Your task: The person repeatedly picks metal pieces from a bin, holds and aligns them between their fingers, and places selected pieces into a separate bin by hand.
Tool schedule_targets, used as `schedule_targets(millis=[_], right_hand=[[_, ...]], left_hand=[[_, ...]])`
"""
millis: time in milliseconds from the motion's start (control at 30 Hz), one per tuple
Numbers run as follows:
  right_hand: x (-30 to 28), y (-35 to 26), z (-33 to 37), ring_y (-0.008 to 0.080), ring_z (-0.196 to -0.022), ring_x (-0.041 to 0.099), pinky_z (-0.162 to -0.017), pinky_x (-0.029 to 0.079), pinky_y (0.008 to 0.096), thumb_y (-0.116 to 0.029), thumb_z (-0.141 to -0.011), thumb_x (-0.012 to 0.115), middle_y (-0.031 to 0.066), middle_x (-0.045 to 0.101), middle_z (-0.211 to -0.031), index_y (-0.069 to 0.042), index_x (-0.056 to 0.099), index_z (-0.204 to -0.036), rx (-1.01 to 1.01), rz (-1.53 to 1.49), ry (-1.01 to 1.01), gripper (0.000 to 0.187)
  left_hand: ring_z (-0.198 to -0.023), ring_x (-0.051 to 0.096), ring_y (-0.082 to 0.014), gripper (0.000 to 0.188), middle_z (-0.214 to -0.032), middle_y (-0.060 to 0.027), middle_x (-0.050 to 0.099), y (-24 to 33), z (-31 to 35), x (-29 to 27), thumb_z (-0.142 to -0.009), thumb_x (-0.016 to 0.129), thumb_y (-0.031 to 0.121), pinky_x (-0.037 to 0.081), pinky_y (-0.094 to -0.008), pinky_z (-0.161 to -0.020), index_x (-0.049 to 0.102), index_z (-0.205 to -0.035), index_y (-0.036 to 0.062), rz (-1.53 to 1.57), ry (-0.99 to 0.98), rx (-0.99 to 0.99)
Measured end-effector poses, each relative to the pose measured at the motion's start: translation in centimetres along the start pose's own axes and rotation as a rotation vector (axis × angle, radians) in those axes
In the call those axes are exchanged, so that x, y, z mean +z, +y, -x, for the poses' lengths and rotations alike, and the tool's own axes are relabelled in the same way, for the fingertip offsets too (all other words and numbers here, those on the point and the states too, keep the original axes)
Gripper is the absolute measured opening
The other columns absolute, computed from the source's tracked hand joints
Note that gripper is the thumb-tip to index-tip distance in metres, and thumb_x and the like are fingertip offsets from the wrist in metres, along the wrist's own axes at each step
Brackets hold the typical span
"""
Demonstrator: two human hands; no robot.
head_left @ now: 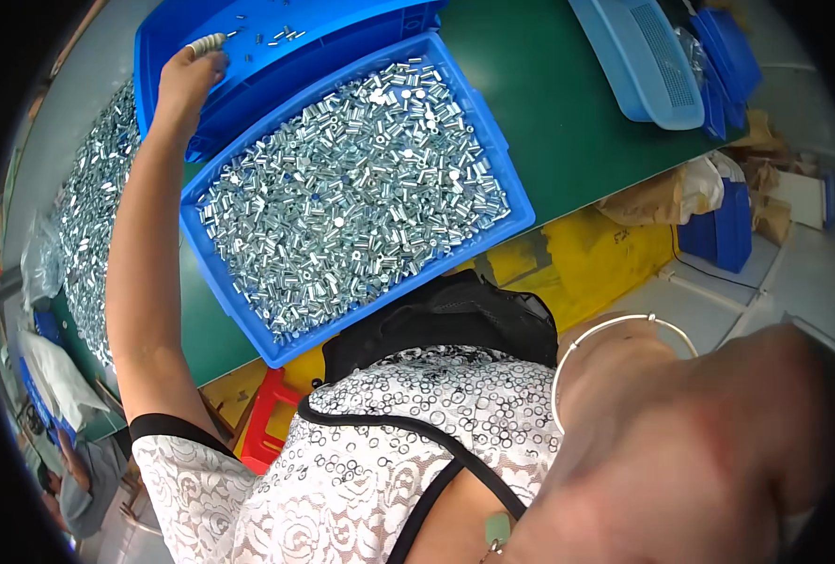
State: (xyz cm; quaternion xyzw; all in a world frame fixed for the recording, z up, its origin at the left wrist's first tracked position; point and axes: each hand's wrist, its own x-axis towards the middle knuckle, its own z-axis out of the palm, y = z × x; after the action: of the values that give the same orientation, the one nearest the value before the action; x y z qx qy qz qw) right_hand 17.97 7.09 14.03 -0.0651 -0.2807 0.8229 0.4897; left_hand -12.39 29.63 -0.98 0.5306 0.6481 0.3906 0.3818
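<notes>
Hovering over the far blue bin (286, 80) and its few metal pieces (287, 36), your left hand (193, 73) half curls, hold unclear, your right hand (699, 451) too blurred to judge, while the heaped blue tray (486, 132) sits nearer you, probably for easy reach.

The blue tray (517, 214), a shallow rectangular one, is lying flat with its open side facing up, its long sides running aslant. Small silvery metal pieces (342, 197) are filling it nearly wall to wall; they are lying in a jumble, most showing as short, shiny cylinders, some turning round ends with dark holes upward. A darker blue bin (257, 103) is standing just beyond the far long side of the tray, opening upward. A few loose metal pieces (290, 35) are lying scattered on the bin's floor, beyond the tray, pointing in differing directions.
</notes>
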Motion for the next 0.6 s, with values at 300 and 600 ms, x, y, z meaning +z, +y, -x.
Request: schedule_targets(millis=[300,600], right_hand=[[0.6,2.0,1.8,0.0135,-0.058,0.055,-0.066,0.047,0.0377,-0.021,-0.089,0.055,0.0058,0.059,-0.068,-0.002,0.057,-0.068,-0.067,0.343,0.226,0.028],[-1.0,2.1,3.4,0.0098,-0.059,0.055,-0.061,0.048,0.0297,-0.019,-0.090,0.056,0.0052,0.060,-0.068,0.001,0.060,-0.071,-0.068,0.586,0.355,0.028]], left_hand=[[-0.087,0.063,-0.0225,0.016,-0.094,-0.0133,0.065,-0.4,10.6,2.5,-0.081,0.059,0.002,0.048,-0.0290,-0.076,0.065,-0.096,0.0016,-0.207,0.039,0.722],[-0.075,0.062,-0.0275,0.019,-0.089,-0.0166,0.062,-3.8,18.0,3.1,-0.077,0.060,-0.001,0.048,-0.0345,-0.065,0.065,-0.095,0.0020,-0.332,-0.189,0.374]])
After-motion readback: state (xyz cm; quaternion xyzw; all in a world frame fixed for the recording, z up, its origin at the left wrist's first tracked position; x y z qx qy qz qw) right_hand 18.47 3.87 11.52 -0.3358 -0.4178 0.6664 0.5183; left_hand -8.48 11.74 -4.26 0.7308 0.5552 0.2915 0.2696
